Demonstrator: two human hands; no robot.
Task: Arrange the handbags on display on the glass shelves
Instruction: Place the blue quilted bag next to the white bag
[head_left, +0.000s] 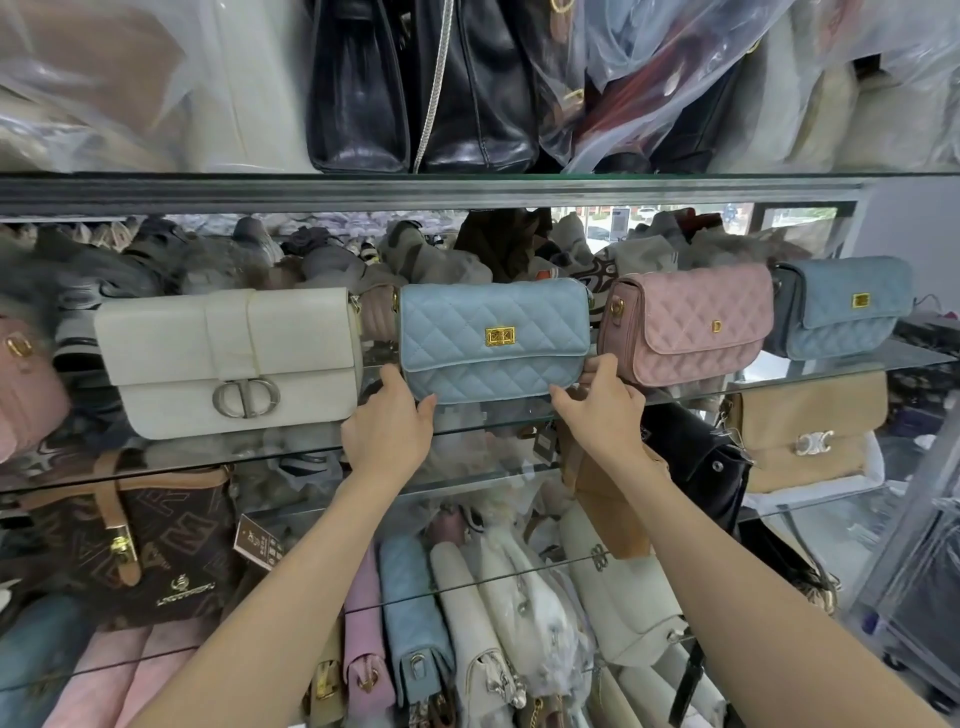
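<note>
Two bare forearms reach up from the bottom edge to the middle glass shelf (291, 457). The left hand (390, 422) grips the lower left corner of a pale blue quilted flap handbag (493, 340) with a gold rectangular clasp, thumb on the front face and fingers curled behind the corner. The right hand (602, 410) pinches the lower right corner of the same bag, thumb and fingertips closed on its bottom edge. The bag stands upright between the two hands, facing outward, its base at the front edge of the shelf; whether it rests fully on the glass or is lifted slightly cannot be told.

Just left of the left hand stands a white smooth leather flap bag (228, 358) with a round silver buckle, close beside the blue bag. Just right of the right hand stands a pink quilted flap bag (685, 325) with a small gold clasp, turned slightly, and beyond it a darker blue quilted flap bag (844, 306) with a gold clasp.

On the shelf below, a brown monogram bag (171, 540) with tan straps sits at the left, a black leather bag (696, 467) lies under the right wrist, and a tan flap bag (810, 431) with a silver emblem stands at the right. The shelf above carries glossy black leather bags (421, 88) and plastic-wrapped items (104, 83).
</note>
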